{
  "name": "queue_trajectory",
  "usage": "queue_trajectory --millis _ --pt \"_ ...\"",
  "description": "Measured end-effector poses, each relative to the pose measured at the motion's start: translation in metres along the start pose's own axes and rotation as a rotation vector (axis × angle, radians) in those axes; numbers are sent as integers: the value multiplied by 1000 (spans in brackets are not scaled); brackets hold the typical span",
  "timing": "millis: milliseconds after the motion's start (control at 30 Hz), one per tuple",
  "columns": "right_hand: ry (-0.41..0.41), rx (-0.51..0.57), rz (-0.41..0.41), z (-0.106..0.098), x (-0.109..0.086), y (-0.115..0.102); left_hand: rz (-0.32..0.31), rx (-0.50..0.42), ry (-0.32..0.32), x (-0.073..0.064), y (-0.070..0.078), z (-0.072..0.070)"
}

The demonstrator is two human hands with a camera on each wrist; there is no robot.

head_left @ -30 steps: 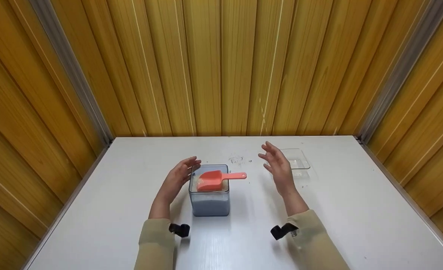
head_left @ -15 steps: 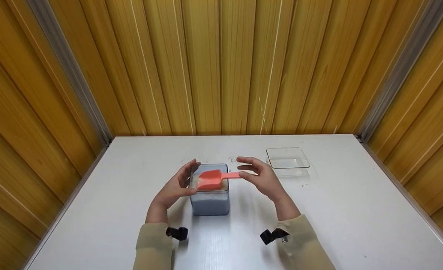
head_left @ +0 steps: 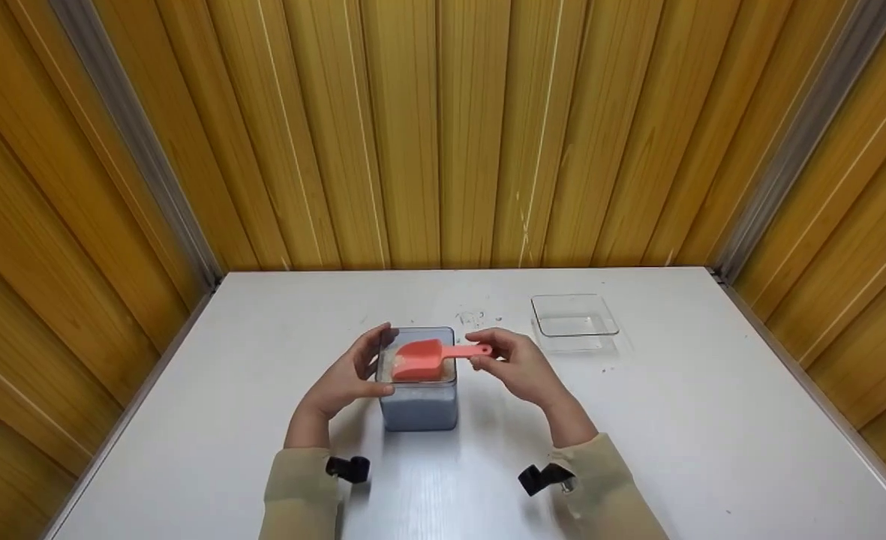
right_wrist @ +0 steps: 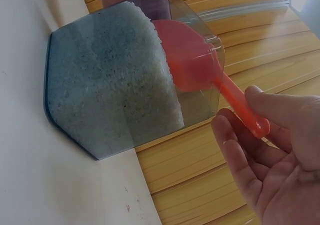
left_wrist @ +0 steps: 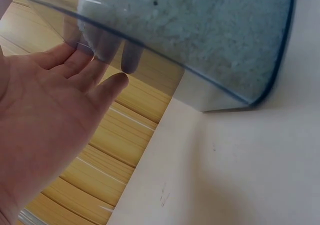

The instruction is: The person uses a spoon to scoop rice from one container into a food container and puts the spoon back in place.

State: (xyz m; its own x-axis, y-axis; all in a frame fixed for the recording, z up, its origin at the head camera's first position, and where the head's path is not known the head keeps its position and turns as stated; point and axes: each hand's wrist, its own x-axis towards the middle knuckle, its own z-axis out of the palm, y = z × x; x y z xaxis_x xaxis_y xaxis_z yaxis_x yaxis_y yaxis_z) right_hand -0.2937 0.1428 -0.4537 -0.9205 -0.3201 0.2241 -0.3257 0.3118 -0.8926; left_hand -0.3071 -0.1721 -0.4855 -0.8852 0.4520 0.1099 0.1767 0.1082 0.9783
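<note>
A red scoop [head_left: 420, 358] lies in the top of a clear bluish square container [head_left: 418, 412]. White grains that look like rice [right_wrist: 115, 70] fill much of the container, and the scoop's handle sticks out over its right rim. My left hand [head_left: 343, 379] holds the container's left side, thumb at the near wall and fingers toward the far wall; in the left wrist view those fingers [left_wrist: 80, 67] lie against the clear wall. My right hand [head_left: 518, 366] pinches the end of the scoop's handle, thumb on one side and fingers on the other.
A shallow clear tray [head_left: 576, 334] stands on the white table [head_left: 683, 420] at the back right. Small dark specks [head_left: 471, 319] are scattered behind the container. Wood-patterned panels [head_left: 443, 135] rise behind and at both sides.
My right hand has come left and inward from beside the clear tray to the scoop's handle. My left hand has closed in on the container, its thumb coming to the near wall.
</note>
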Motion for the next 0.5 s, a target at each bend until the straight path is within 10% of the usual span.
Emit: queue_trajectory --millis 500 --pt "27 -175 34 9 -2 -17 -17 -5 31 -1 0 1"
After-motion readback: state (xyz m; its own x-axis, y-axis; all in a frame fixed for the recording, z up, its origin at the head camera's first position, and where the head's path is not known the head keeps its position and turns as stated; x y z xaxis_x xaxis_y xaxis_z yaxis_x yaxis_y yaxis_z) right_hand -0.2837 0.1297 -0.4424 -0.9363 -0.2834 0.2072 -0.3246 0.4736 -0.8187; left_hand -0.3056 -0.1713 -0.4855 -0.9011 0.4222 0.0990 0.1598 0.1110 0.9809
